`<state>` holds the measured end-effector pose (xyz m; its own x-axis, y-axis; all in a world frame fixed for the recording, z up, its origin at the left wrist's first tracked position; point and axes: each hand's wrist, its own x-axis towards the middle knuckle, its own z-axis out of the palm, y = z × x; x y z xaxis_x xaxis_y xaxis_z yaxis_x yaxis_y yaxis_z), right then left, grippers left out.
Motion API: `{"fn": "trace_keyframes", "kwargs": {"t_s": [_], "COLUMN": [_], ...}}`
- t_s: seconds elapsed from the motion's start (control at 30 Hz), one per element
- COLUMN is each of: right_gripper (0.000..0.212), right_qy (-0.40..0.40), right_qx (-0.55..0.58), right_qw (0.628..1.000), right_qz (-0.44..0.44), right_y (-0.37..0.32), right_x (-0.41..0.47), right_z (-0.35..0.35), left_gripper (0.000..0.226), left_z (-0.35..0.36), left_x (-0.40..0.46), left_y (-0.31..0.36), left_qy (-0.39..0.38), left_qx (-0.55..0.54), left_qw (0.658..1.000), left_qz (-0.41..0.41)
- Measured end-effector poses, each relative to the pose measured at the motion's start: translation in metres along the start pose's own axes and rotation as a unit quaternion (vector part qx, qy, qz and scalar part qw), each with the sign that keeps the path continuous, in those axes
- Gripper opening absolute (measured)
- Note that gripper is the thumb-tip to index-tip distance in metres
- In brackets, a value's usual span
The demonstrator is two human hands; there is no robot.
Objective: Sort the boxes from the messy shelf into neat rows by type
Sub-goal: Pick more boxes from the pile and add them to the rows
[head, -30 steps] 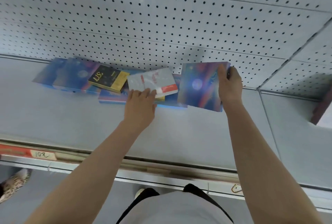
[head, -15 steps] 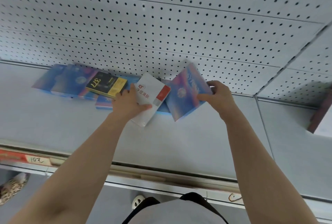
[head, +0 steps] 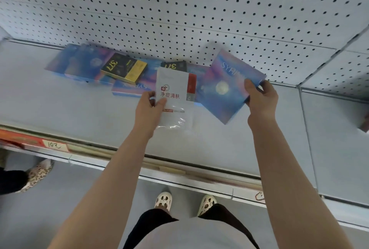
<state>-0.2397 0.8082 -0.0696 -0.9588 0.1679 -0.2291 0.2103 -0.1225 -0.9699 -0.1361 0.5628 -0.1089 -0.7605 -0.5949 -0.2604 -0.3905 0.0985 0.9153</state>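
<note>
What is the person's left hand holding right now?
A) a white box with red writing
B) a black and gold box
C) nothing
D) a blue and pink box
A: the left hand grips the white box with red characters, while the right hand holds the blue box.

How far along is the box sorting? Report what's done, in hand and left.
Done: nothing looks sorted yet; no neat row shows on the shelf. In hand: the left hand grips a white box, the right hand a blue box, both lifted. Left: the overlapping pile by the pegboard, with more blue boxes and two black-and-gold boxes, needs separating into rows.
</note>
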Motion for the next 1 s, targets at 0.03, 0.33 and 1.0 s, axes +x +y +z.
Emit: {"fn": "trace_keyframes", "kwargs": {"t_s": [0.03, 0.33, 1.0], "right_gripper": [0.011, 0.006, 0.023], "right_qy": [0.008, 0.171, 0.366], "right_qx": [-0.006, -0.022, 0.024], "right_qw": [1.0, 0.983, 0.928], "right_qz": [-0.008, -0.065, -0.061], "right_y": [0.0, 0.014, 0.016], "right_x": [-0.007, -0.093, -0.2], "right_z": [-0.006, -0.064, -0.335], "left_gripper": [0.028, 0.012, 0.02], "left_z": [0.0, 0.02, 0.213], "left_x": [-0.005, -0.032, -0.222], "left_y": [0.0, 0.007, 0.034], "left_qy": [-0.012, -0.16, -0.382], "left_qx": [-0.026, -0.077, -0.004], "left_qw": [1.0, 0.984, 0.92], "left_qz": [-0.003, 0.025, 0.088]}}
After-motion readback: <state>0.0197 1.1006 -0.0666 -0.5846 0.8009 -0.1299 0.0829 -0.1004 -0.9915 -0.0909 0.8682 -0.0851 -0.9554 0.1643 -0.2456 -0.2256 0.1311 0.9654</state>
